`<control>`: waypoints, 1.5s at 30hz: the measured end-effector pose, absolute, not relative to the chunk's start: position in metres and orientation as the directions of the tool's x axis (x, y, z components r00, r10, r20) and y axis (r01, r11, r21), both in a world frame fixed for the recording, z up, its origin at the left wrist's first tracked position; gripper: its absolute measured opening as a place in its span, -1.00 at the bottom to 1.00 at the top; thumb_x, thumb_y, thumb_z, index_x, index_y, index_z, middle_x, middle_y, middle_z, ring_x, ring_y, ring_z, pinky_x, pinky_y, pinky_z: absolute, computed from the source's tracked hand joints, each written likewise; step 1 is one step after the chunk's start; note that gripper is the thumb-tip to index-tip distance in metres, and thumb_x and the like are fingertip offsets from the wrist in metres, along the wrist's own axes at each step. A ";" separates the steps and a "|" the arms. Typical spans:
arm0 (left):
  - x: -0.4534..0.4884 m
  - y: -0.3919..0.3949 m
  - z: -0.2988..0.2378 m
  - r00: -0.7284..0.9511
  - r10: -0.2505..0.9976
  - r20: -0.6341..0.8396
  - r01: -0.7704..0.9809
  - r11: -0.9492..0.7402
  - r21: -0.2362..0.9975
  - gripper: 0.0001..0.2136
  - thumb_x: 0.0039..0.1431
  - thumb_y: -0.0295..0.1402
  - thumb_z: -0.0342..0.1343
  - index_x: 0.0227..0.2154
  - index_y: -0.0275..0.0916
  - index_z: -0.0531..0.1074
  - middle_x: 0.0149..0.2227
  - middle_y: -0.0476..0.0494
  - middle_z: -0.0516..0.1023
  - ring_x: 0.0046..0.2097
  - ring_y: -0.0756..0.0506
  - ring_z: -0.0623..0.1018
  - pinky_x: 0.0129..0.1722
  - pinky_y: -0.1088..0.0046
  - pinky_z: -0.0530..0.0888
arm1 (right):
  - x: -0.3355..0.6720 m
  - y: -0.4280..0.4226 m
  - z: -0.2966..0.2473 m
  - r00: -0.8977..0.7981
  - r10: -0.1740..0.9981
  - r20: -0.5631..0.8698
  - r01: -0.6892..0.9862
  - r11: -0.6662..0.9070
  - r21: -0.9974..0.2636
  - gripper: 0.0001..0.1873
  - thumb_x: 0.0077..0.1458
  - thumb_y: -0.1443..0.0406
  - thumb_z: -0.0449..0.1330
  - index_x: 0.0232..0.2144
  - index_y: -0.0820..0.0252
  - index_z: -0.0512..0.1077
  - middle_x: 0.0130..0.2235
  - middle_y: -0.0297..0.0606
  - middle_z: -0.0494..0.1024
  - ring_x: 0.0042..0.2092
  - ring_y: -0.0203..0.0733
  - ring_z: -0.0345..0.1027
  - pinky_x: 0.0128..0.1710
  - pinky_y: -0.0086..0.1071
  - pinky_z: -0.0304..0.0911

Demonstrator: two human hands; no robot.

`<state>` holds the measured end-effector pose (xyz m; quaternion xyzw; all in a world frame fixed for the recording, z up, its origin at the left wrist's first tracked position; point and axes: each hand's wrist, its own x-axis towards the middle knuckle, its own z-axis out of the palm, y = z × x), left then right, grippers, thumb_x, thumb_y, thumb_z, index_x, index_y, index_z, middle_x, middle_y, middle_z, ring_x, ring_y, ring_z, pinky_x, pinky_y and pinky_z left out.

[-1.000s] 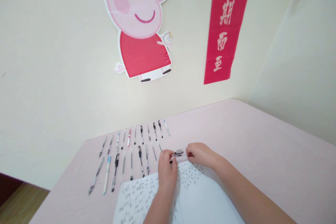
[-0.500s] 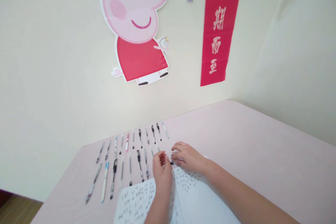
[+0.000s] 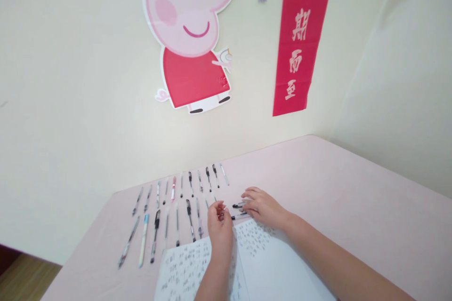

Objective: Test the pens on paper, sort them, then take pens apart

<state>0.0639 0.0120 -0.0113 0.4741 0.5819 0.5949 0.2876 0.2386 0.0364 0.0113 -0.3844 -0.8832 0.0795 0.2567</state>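
My left hand (image 3: pixel 220 225) is over the top edge of an open notebook (image 3: pixel 278 268) with handwriting on its pages. Its fingers are curled inward, and whatever they may hold is hidden. To the right, my right hand (image 3: pixel 264 208) reaches over a few pens with its fingers apart. A black-capped pen (image 3: pixel 238 205) pokes out from under those fingers. Closer to the notebook lies another black pen (image 3: pixel 239 216), between the two hands. Left of my left hand, a black-capped gel pen (image 3: pixel 190 220) belongs to the nearer of two rows of pens.
The farther row includes a red and white pen (image 3: pixel 173 189) and a light blue pen (image 3: pixel 224 173). A cream pen with a blue cap (image 3: pixel 143 241) lies at the near left. The pink table (image 3: pixel 353 207) meets a wall bearing a pig cutout (image 3: pixel 196 75) and a red banner (image 3: pixel 296 47).
My right hand has shifted a little to the right, away from my left hand, uncovering more of the black pens. The curled left hand stays nearly in place. The view has turned slightly.
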 end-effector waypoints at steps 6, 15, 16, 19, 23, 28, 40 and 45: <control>0.064 0.012 -0.012 -0.376 0.899 0.225 0.195 -0.161 0.968 -0.78 -0.05 -0.32 0.06 -0.28 -0.25 0.37 -0.35 -0.11 0.43 -0.32 -0.06 0.44 -0.30 0.37 0.39 | 0.229 0.048 0.011 -0.492 0.808 0.325 0.696 0.589 -0.411 -0.82 -0.02 0.45 0.14 -0.34 0.23 0.49 -0.27 -0.19 0.50 -0.17 -0.18 0.28 -0.11 -0.34 0.18; 0.065 0.012 -0.010 -0.367 0.907 0.204 0.198 -0.138 0.970 -0.76 -0.05 -0.32 0.04 -0.27 -0.26 0.35 -0.36 -0.12 0.43 -0.33 -0.06 0.43 -0.30 0.36 0.38 | 0.226 0.058 -0.001 -0.477 0.834 0.278 0.695 0.551 -0.461 -0.84 0.01 0.43 0.14 -0.36 0.22 0.52 -0.34 -0.21 0.53 -0.22 -0.21 0.32 -0.15 -0.37 0.18; 0.065 0.012 -0.010 -0.367 0.908 0.201 0.195 -0.136 0.971 -0.76 -0.05 -0.32 0.04 -0.27 -0.26 0.35 -0.36 -0.12 0.42 -0.33 -0.06 0.43 -0.31 0.37 0.38 | 0.231 0.057 -0.001 -0.466 0.840 0.280 0.699 0.543 -0.466 -0.83 0.01 0.44 0.14 -0.36 0.21 0.52 -0.34 -0.21 0.53 -0.22 -0.20 0.33 -0.15 -0.37 0.18; 0.066 0.011 -0.010 -0.360 0.913 0.190 0.183 -0.131 0.974 -0.76 -0.06 -0.32 0.05 -0.27 -0.26 0.35 -0.35 -0.11 0.42 -0.34 -0.06 0.43 -0.31 0.37 0.38 | 0.243 0.053 0.000 -0.446 0.851 0.277 0.702 0.524 -0.482 -0.82 0.00 0.44 0.13 -0.37 0.20 0.53 -0.34 -0.21 0.53 -0.22 -0.19 0.34 -0.14 -0.36 0.20; 0.066 0.010 -0.008 -0.356 0.918 0.177 0.178 -0.120 0.977 -0.75 -0.05 -0.32 0.03 -0.26 -0.26 0.35 -0.35 -0.13 0.42 -0.34 -0.06 0.43 -0.32 0.37 0.38 | 0.250 0.044 0.002 -0.472 0.831 0.296 0.682 0.557 -0.475 -0.69 0.00 0.39 0.13 -0.16 0.19 0.48 -0.14 -0.14 0.50 -0.09 -0.15 0.32 -0.04 -0.30 0.19; 0.066 0.010 -0.006 -0.359 0.914 0.191 0.181 -0.133 0.974 -0.75 -0.08 -0.32 0.06 -0.28 -0.26 0.36 -0.36 -0.12 0.43 -0.35 -0.06 0.44 -0.32 0.37 0.39 | 0.245 0.036 0.001 -0.634 0.710 0.306 0.583 0.700 -0.413 -0.61 0.06 0.30 0.12 -0.02 0.12 0.39 0.09 -0.14 0.35 0.12 -0.12 0.16 0.13 -0.22 0.05; 0.066 0.011 -0.008 -0.356 0.915 0.191 0.167 -0.139 0.976 -0.76 -0.08 -0.33 0.06 -0.29 -0.25 0.36 -0.37 -0.11 0.44 -0.38 -0.04 0.44 -0.35 0.40 0.38 | 0.235 0.041 0.003 -0.597 0.658 0.458 0.563 0.751 -0.345 -0.72 0.14 0.35 0.01 -0.18 0.15 0.49 -0.12 -0.16 0.51 -0.01 -0.18 0.28 0.07 -0.19 0.11; 0.066 0.011 -0.007 -0.345 0.924 0.163 0.162 -0.113 0.980 -0.75 -0.07 -0.31 0.05 -0.27 -0.25 0.35 -0.36 -0.11 0.43 -0.36 -0.05 0.44 -0.34 0.40 0.38 | 0.247 0.047 0.000 -0.459 0.828 0.322 0.756 0.554 -0.349 -0.79 0.06 0.37 0.10 -0.26 0.18 0.50 -0.26 -0.17 0.50 -0.18 -0.17 0.32 -0.15 -0.31 0.20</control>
